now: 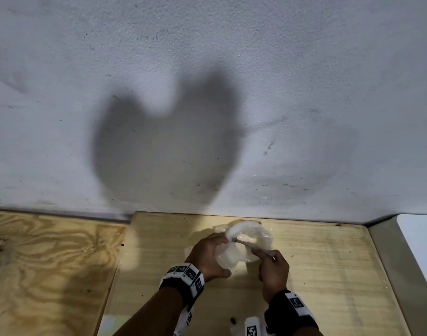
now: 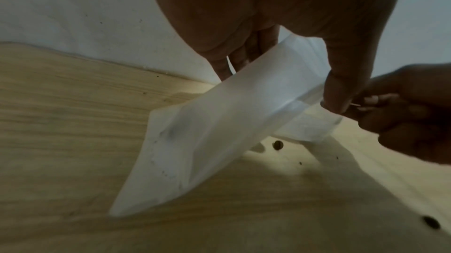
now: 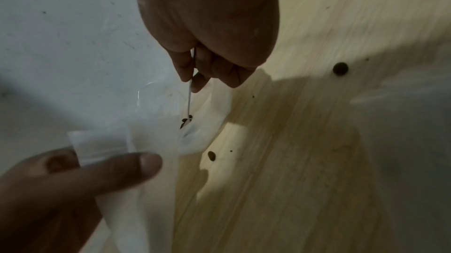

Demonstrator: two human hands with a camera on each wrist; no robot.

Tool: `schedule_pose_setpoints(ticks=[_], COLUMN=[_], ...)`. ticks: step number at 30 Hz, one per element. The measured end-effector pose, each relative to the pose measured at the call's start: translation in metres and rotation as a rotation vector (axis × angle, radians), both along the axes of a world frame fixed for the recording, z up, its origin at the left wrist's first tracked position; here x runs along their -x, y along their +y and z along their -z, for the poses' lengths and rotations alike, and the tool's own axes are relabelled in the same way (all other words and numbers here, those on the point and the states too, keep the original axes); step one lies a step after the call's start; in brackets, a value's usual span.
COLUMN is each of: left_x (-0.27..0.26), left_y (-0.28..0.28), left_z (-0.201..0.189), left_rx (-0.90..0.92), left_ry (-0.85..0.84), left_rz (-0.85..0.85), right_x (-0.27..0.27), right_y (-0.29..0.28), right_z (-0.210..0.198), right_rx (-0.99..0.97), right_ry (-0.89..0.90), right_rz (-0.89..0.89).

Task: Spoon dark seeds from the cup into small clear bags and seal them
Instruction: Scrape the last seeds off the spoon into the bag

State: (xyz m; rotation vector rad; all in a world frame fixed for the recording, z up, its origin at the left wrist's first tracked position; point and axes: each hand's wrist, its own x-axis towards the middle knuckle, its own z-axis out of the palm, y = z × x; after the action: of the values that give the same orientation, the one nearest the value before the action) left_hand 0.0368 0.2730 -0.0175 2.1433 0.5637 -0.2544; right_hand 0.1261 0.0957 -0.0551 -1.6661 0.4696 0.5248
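My left hand (image 1: 212,251) pinches the top edge of a small clear bag (image 2: 207,141) between thumb and fingers, and the bag hangs down to the wooden board. My right hand (image 1: 268,257) pinches a thin metal spoon (image 3: 189,98) and points it at the bag's mouth. A few dark seeds (image 3: 186,120) sit on the spoon tip, right at the plastic. Behind the bag lies a rumpled clear plastic shape (image 1: 258,232). I cannot tell whether it is the cup.
The hands work over a pale wooden board (image 1: 316,275) set against a white wall (image 1: 207,93). Plywood (image 1: 50,263) lies to the left and a white surface (image 1: 420,238) at the far right. Dark round spots (image 3: 340,68) dot the board. A white tagged object (image 1: 252,327) lies near my right wrist.
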Motion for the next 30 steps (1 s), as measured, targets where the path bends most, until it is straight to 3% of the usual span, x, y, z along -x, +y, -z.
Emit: schedule_pose_setpoints(ticks=[5,10,20,30], left_x=[0.009,0.006,-0.005,-0.011], left_y=[-0.001,0.001,0.019,0.023], left_z=[0.003,0.0,-0.004,-0.006], left_rx=[-0.039,0.011,0.171,0.229], left_ry=[-0.008,-0.016,-0.003,0.033], left_rz=[0.037,-0.041,-0.304,-0.318], right_x=[-0.003,-0.006,-0.022,-0.035], right_y=[0.001,-0.004,-0.027,-0.036], right_z=[-0.004,-0.01,-0.028,-0.067], right_rx=[-0.045,-0.049,-0.017,-0.191], right_ry=[0.081,0.1,0.065,-0.019], right_rz=[0.049,0.057,0.046,0.069])
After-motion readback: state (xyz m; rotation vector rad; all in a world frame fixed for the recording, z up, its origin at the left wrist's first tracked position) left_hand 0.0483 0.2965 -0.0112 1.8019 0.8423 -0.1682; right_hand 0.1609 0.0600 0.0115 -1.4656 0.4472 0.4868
